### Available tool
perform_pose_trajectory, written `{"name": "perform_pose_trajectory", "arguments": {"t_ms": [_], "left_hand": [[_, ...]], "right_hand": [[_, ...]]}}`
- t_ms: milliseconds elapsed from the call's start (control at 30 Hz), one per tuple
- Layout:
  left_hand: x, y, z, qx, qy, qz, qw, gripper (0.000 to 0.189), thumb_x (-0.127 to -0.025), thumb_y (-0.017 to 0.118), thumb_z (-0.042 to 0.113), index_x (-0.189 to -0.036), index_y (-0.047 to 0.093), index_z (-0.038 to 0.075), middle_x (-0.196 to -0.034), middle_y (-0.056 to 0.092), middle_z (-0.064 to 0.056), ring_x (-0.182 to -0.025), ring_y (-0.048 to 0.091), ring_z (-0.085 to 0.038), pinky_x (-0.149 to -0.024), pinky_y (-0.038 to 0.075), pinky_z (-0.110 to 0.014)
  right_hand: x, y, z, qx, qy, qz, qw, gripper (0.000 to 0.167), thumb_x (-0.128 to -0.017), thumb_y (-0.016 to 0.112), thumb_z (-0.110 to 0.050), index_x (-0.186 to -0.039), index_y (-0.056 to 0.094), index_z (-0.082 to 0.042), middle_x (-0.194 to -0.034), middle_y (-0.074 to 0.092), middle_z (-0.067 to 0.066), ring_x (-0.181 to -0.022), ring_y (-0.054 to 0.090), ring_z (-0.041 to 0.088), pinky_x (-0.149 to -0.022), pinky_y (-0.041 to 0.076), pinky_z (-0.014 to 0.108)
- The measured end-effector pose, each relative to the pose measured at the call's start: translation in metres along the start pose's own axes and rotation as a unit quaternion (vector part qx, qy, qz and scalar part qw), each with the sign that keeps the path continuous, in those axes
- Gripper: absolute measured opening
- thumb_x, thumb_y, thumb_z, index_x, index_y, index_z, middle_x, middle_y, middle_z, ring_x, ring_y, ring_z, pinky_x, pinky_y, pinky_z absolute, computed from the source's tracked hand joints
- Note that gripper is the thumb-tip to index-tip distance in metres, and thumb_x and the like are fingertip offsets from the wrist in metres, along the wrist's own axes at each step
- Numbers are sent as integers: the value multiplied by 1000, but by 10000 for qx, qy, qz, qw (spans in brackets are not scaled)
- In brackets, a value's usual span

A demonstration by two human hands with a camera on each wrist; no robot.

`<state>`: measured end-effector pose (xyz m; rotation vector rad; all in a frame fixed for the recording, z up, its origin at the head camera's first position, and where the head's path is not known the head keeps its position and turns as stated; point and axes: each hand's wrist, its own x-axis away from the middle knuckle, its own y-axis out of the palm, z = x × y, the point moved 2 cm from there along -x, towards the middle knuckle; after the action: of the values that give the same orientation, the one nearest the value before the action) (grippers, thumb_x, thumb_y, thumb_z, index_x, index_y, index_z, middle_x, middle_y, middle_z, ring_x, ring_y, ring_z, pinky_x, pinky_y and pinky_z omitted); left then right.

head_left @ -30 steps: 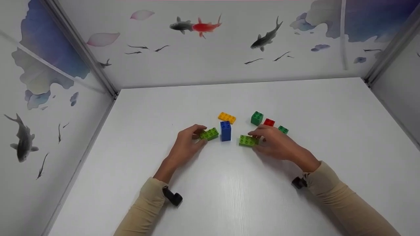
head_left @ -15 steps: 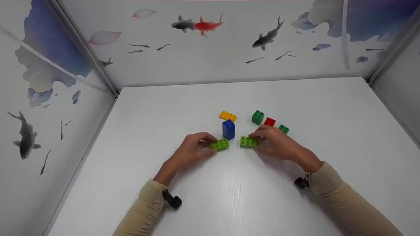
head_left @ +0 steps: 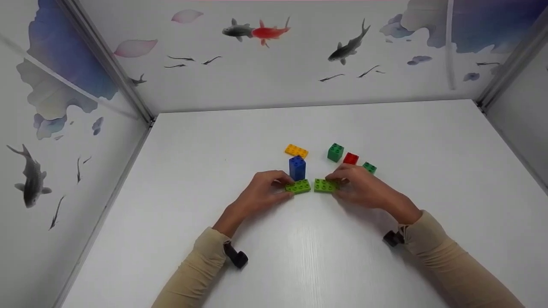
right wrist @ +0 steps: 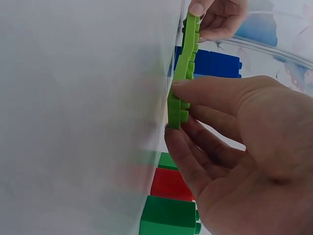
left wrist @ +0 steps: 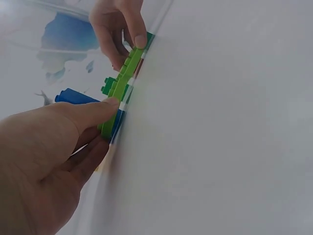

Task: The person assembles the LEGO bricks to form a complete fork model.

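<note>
In the head view my left hand (head_left: 264, 191) pinches a light green building brick (head_left: 301, 187) between thumb and fingers. My right hand (head_left: 363, 186) grips a second light green brick (head_left: 323, 185) by its right end. The two bricks lie nearly end to end, a narrow gap between them in the head view. Right behind the left one stands a tall blue brick block (head_left: 297, 169), upright. The left wrist view shows the left thumb on the near side of its brick (left wrist: 108, 128). In the right wrist view, fingers and thumb hold the other brick (right wrist: 175, 108) near its end.
A yellow brick (head_left: 296, 150) lies flat behind the blue block. Behind the right hand are a dark green block (head_left: 335, 152), a red brick (head_left: 351, 158) and a smaller green brick (head_left: 370, 167), partly hidden. White walls with painted fish edge the white table (head_left: 214, 141).
The left hand has carried its light green brick rightward and round to the front of the blue block, close to the other brick. The blue block turned slightly. The right hand stays nearly still.
</note>
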<state>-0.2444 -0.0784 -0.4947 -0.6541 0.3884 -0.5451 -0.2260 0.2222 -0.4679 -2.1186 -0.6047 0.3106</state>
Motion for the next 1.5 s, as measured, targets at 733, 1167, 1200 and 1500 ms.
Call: {"name": "perform_pose_trajectory", "arguments": {"t_ms": [733,1167,1200,1500], "left_hand": [[-8,-3,-2,356,-137,-144,9992,27,-97,82,12,-123,77,14,-122,77,2,-115,72,-10,-106,59,-32],[-7,-2,1,191,-76,-185,9996,27,-96,83,12,-123,77,13,-121,76,1,-114,71,-11,-105,59,-31],[-7,-2,2,200,-74,-185,9996,27,-96,82,11,-123,77,13,-122,76,1,-115,71,-12,-105,59,-31],[-8,-2,1,268,-55,-202,9994,28,-97,82,11,-124,77,13,-123,76,1,-117,70,-13,-107,59,-34]], "right_hand": [[-9,5,-1,-69,-39,86,9999,38,-93,83,-6,-130,79,-11,-119,75,3,-111,71,19,-97,65,41],[-7,4,2,-166,-178,-1,9997,36,-95,81,-5,-131,78,-12,-121,76,2,-113,71,19,-100,64,44],[-8,3,2,-182,-163,-7,9997,37,-95,81,-6,-131,78,-13,-121,76,1,-113,71,19,-100,64,43],[-8,4,3,-219,-149,8,9996,37,-94,82,-5,-130,78,-12,-123,77,3,-113,72,20,-100,64,44]]}}
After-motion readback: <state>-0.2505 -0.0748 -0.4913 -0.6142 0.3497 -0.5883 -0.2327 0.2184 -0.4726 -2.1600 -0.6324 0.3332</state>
